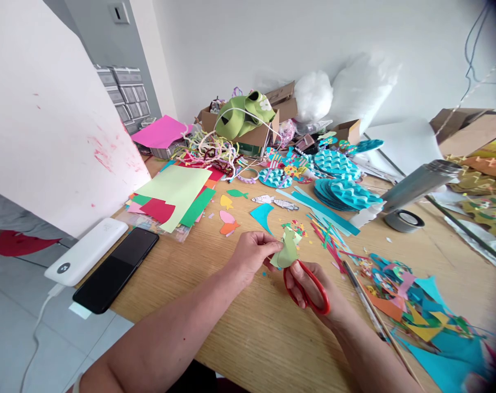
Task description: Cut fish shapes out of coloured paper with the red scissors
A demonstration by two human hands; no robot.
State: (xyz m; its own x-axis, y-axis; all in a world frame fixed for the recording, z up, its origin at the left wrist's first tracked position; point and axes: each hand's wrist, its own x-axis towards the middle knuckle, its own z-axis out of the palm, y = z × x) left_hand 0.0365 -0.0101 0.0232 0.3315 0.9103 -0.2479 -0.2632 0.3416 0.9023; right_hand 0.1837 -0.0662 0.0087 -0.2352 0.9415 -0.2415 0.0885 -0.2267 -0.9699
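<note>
Light green paper (286,252) between two hands, above the wooden table (231,327).
The left hand (255,252) pinches its edge between thumb and fingers; the right hand (309,286) grips red-handled scissors (325,305) at its lower side (how wide the blades stand, I cannot tell). Beyond lie cut paper fish (237,194), and a black phone (116,271) rests near the table's left edge.

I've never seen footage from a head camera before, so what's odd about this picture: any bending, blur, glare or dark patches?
In the head view: wide-lens stretching, the steel bottle leaning outward; dark, blurred right corners; scraps at lower right smeared; soft, pale light on the wall; faint sheen on the black phone.
</note>
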